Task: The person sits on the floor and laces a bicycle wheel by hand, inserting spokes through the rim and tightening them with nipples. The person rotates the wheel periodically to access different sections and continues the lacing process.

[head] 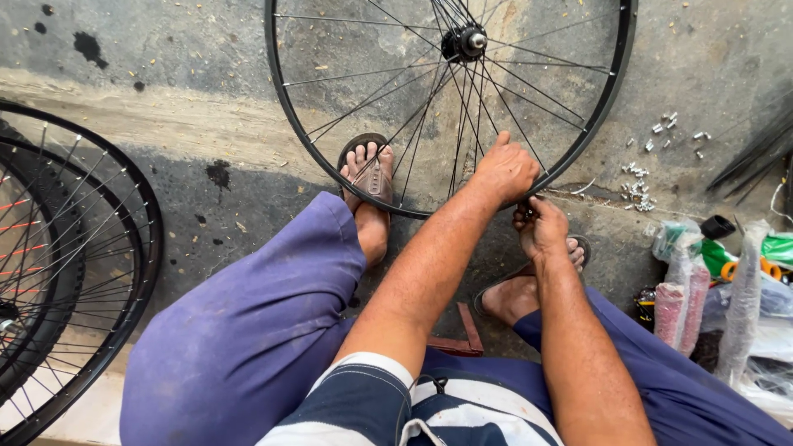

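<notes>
A black bicycle wheel (450, 99) stands upright on the concrete floor (206, 124) in front of the seated person, its rim braced against two sandalled feet. The left hand (505, 169) is clenched over the rim's lower edge. The right hand (541, 227) pinches something small just beneath the rim, too tiny to tell. Two more black wheels (66, 272) lie stacked at the left. Small metal nipples (640, 186) are scattered to the right, near plastic bags (727, 289) of parts. A red-brown block (462, 339) sits between the legs.
</notes>
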Available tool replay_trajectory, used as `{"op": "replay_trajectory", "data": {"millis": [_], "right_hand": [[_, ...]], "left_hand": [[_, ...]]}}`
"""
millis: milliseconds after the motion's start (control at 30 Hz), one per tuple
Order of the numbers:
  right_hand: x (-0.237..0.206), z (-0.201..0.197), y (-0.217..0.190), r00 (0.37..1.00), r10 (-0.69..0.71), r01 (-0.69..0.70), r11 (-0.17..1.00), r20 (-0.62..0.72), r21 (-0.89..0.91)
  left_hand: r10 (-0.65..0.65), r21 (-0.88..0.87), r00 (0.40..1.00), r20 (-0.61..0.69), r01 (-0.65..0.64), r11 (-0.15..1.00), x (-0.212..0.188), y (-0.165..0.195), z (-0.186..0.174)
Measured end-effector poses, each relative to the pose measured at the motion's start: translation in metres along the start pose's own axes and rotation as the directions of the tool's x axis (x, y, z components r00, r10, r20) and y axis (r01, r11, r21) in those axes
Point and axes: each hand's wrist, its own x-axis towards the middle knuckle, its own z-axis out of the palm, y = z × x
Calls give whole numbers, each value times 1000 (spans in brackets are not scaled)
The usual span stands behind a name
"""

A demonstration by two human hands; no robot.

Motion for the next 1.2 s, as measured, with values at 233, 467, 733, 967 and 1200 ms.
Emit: {"op": "replay_trajectory", "data": {"millis": [233,467,733,967,1200], "right_hand": [[4,1,0,1000,16,-16,999,2,32],[2,1,0,1000,2,-1,999,-24,47],[1,2,0,1000,3,-3,999,1,46],[4,-1,1,1000,-1,1,1000,-13,18],[-5,7,-3,999,17,-16,1000,-29,14]], "left_hand": [[0,-9,1000,-26,-1,1000,-1,1,-1],[-21,-22,999,28,22,1000,-2,4,-5],[-14,-14,1000,13,15,1000,-3,2,-5],[2,16,1000,17,-2,1000,-3,2,-4],[-1,-55,998,-59,-2,998,-6,5,-10]]}}
